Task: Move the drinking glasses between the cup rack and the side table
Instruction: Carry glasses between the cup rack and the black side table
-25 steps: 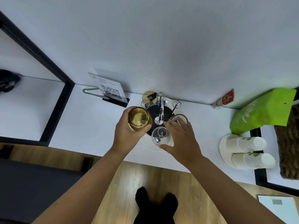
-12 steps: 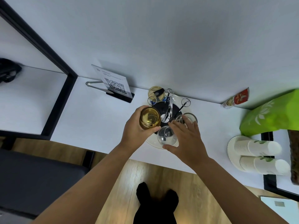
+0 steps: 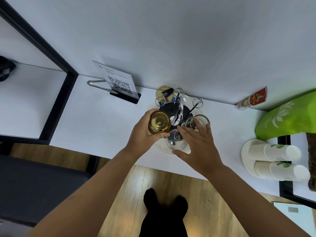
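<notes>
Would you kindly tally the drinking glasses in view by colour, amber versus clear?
Amber glasses: 2, one in the left hand at, one at the rack's far side.
Clear glasses: 2, one under the right hand at, one beyond its fingers.
Total: 4

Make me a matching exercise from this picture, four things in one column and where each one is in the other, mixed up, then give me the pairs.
Things:
1. amber glass
2. QR code sign
3. paper cup stacks
4. green bag

Places:
A. lying on their sides on a white plate, right end of the table
B. gripped in the left hand
C. standing by the wall, left of the cup rack
D. against the wall at the far right

Pairs: 1-B, 2-C, 3-A, 4-D
</notes>
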`<state>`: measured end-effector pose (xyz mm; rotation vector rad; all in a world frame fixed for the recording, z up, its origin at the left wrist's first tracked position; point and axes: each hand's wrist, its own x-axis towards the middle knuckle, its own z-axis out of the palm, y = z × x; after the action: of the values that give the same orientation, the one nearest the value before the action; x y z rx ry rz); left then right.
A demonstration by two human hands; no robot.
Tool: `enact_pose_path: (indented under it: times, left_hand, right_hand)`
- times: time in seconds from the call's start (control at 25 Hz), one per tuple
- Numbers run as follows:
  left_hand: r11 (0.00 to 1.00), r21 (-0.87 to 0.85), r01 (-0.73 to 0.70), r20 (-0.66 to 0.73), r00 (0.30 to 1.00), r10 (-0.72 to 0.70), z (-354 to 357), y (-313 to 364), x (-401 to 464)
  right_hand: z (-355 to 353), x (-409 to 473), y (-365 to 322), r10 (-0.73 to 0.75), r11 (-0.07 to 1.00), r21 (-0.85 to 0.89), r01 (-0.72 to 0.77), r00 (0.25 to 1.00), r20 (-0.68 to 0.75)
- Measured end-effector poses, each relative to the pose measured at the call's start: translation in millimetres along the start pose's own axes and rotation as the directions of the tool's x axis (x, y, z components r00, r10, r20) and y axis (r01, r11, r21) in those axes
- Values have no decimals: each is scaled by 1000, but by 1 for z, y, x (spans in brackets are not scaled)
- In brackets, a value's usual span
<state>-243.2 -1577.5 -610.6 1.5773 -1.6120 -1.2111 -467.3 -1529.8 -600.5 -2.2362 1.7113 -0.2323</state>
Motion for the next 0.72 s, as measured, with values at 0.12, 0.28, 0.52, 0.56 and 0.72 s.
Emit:
enact_pose_path:
  times: [0.12,0.28,0.52,0.56,0.72]
  left_hand:
    - [1000,23,-21,33,999,20,-3,-8,3]
    - [996,81,-30,65,998,24,-8,-19,5]
    - [993,102,-61,104,993,50,-5,-25,12]
    - [992,109,-62,110,993,50,-4,-27,12]
    - [992,113,-56,118,992,42,-2,-30,14]
  right_hand:
    - [0,-1,2,-8,1000,-11,8,1000,11]
    - [0,-3,3,-11,999,-44,12,999,37]
    - [2,-5,2,0,999,-45,2,1000,29]
    - [2,-5,2,0,999,-47,2,1000,31]
    - [3,-4,3,-3,999,-43,5,1000,28]
